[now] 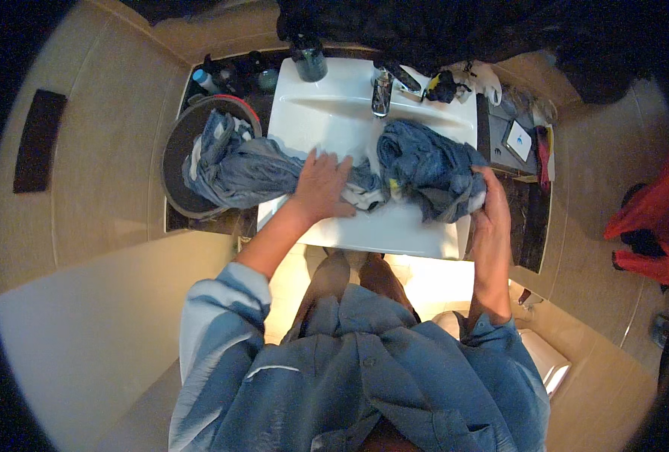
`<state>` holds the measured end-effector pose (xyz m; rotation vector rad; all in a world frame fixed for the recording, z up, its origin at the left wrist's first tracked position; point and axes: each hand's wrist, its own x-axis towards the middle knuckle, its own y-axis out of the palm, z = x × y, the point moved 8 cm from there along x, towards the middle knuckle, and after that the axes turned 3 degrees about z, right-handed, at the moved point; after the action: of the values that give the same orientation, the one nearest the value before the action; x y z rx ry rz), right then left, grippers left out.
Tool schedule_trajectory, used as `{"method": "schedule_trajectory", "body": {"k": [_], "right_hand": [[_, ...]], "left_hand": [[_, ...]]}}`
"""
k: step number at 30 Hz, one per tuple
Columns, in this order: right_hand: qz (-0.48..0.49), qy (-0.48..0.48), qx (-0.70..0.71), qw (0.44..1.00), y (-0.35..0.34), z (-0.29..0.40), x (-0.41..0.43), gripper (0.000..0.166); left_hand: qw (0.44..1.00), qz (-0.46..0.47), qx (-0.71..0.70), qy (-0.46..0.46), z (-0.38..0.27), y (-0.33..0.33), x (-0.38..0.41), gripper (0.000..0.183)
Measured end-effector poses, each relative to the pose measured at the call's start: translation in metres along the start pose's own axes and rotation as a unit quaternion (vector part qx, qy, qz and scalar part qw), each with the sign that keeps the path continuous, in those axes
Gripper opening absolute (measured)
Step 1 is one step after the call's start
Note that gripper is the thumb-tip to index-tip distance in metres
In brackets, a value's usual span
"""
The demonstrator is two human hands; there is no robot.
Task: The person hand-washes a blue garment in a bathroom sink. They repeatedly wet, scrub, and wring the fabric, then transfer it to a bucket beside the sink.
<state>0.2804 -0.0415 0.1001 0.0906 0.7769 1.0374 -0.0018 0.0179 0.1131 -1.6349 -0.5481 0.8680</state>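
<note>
A twisted blue-grey denim garment [255, 169] stretches from a dark bucket [170, 164] onto the white washbasin [323, 116]. My left hand [322, 186] lies palm down across it, fingers spread, over the basin; whether it grips the cloth is unclear. On the right side of the basin is a bunched part of dark blue denim [425, 155], and my right hand [492, 198] holds its right end. Water appears to run from the chrome faucet [382, 96] beside this bundle. Whether both denim parts belong to one garment cannot be told. A pale piece [365, 199] shows between my hands.
A dark bottle [310, 59] stands on the basin's back left corner. Crumpled plastic bags [481, 82] lie behind the right side. A grey box [501, 141] with a white card-like item [518, 140] sits on the dark counter. Red fabric [648, 214] hangs at the right wall.
</note>
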Motion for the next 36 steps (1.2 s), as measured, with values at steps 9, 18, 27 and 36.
{"method": "schedule_trajectory", "body": {"k": [9, 18, 27, 36], "right_hand": [[0.006, -0.257, -0.729, 0.635, 0.028, 0.035, -0.019, 0.047], [0.303, -0.465, -0.709, 0.435, 0.19, -0.077, -0.03, 0.044], [0.266, -0.278, -0.8, 0.46, 0.185, -0.089, 0.063, 0.064], [0.093, -0.204, -0.692, 0.686, 0.074, 0.02, 0.008, 0.052]], "left_hand": [[0.996, -0.013, -0.083, -0.022, 0.003, 0.018, 0.008, 0.056], [0.984, -0.11, -0.119, 0.071, -0.01, -0.004, -0.03, 0.021], [0.964, -0.208, -0.125, 0.113, -0.008, -0.02, -0.056, 0.026], [0.964, -0.22, -0.151, 0.01, 0.01, -0.021, -0.027, 0.032]]}}
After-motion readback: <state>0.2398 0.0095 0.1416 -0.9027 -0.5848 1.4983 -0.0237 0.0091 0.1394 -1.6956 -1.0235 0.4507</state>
